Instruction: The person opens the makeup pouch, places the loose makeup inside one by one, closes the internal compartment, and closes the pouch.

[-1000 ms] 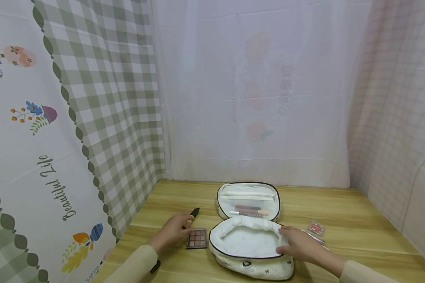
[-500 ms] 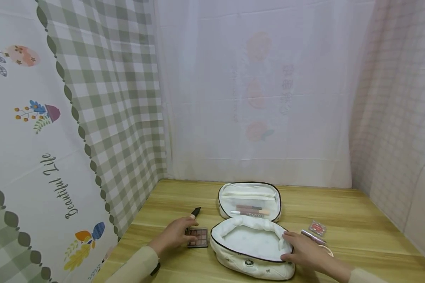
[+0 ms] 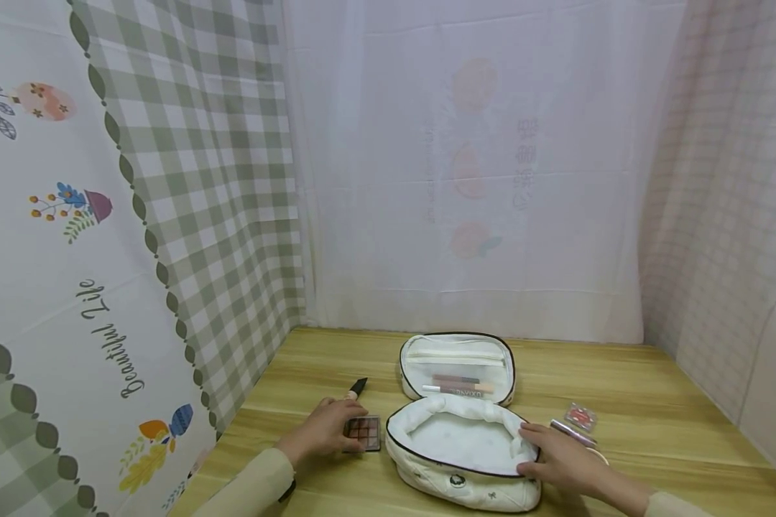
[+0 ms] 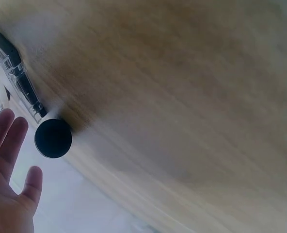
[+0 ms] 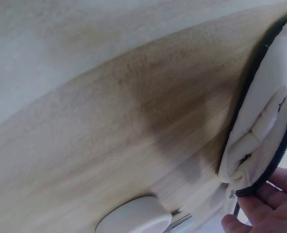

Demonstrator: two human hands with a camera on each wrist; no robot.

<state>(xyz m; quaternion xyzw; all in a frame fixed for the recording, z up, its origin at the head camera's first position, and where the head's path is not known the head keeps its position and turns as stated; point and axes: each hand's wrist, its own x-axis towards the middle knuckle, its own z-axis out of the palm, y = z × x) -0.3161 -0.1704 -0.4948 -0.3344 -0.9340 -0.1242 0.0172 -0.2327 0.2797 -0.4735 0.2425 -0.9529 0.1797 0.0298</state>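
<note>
A white quilted cosmetic bag (image 3: 465,482) with dark zipper trim stands unzipped on the wooden table, its lid folded back. My right hand (image 3: 559,459) holds the bag's right rim; the right wrist view shows the fingers (image 5: 260,206) at the dark-edged rim. An eyeshadow palette (image 3: 365,431) lies left of the bag. Over the palette's left side is my left hand (image 3: 323,431), its fingers spread and relaxed. In the left wrist view those fingers (image 4: 10,145) look extended, near a round black end (image 4: 53,138) of some object.
Makeup tubes (image 3: 459,386) show in the lid pocket. Behind the left hand lies a dark-tipped brush (image 3: 357,389). Right of the bag are a small red-patterned compact (image 3: 580,415), a shiny tube (image 3: 572,433) and a round pale item (image 5: 134,216), partly hidden by the right hand.
My left hand has moved from beside the brush onto the palette's left side. The right hand stays on the bag's rim, and the bag has shifted slightly right in view.
</note>
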